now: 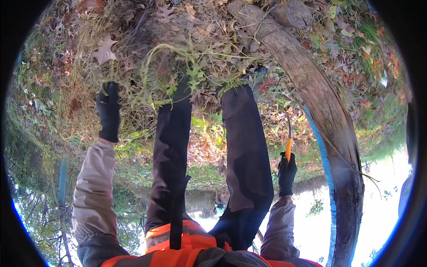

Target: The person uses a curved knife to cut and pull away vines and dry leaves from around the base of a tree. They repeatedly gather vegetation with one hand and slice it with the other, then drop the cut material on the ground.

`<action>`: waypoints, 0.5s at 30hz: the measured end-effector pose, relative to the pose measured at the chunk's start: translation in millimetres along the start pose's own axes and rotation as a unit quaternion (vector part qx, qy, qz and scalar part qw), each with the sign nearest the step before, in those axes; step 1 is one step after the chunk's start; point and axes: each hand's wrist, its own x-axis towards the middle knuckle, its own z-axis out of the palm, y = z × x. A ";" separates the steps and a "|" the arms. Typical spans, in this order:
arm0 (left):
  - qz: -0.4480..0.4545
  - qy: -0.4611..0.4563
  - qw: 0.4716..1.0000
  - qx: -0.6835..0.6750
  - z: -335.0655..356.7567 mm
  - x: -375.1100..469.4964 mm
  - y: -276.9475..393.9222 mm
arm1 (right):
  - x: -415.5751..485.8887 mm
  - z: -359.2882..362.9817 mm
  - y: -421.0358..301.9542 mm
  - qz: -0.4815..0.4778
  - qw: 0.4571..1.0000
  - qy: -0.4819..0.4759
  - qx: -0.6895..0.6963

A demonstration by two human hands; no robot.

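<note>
My left hand (108, 111), in a black glove, is low over the dry grass at the left, its fingers curled round plant stems. Pale green vine stems (168, 48) loop through the air to its right, passing in front of my left boot. In my right hand (287, 173), also gloved in black, is a hand tool with an orange handle (288, 148) and a thin, curved metal end (289, 123). That hand is beyond my right leg, with the tool's metal end pointing towards the leafy ground. The very tip blends into the litter.
A thick, curved log (310, 76) runs down the right side, with a blue strip (320, 143) along its inner edge. A cut log end (295, 15) lies beside its top. Fallen leaves (105, 50) and dry grass cover the ground. My trouser legs (248, 150) stand between my hands.
</note>
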 end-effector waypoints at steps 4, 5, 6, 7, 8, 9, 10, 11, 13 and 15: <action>0.249 -0.133 0.947 0.157 158.6 -21.8 74.5 | 31.8 3.7 0.4 -0.053 0.994 0.053 0.080; 0.293 -0.138 0.932 0.167 198.1 -27.6 87.2 | 44.1 3.9 -1.8 -0.030 0.990 0.045 0.129; 0.303 -0.181 0.916 0.192 234.1 -32.1 96.6 | 61.7 3.2 -7.3 -0.010 0.983 0.041 0.179; 0.334 -0.206 0.897 0.203 267.9 -35.7 101.7 | 76.6 3.6 -15.2 0.011 0.978 0.076 0.194; 0.329 -0.240 0.880 0.245 298.1 -40.4 102.4 | 90.6 3.7 -26.3 -0.073 0.977 0.078 0.183; 0.339 -0.257 0.862 0.274 323.3 -45.5 99.3 | 103.7 3.7 -42.2 -0.115 0.974 0.094 0.171; 0.291 -0.288 0.850 0.331 346.2 -47.4 93.5 | 119.0 2.7 -61.6 -0.168 0.968 0.108 0.152; 0.258 -0.294 0.863 0.319 362.2 -47.2 85.5 | 135.0 2.1 -84.3 -0.223 0.959 0.120 0.129; 0.161 -0.343 0.878 0.292 378.2 -43.3 69.3 | 166.0 0.8 -131.9 -0.330 0.931 0.141 0.063; 0.147 -0.366 0.883 0.256 378.8 -39.6 60.1 | 192.0 2.2 -169.8 -0.364 0.914 0.174 -0.039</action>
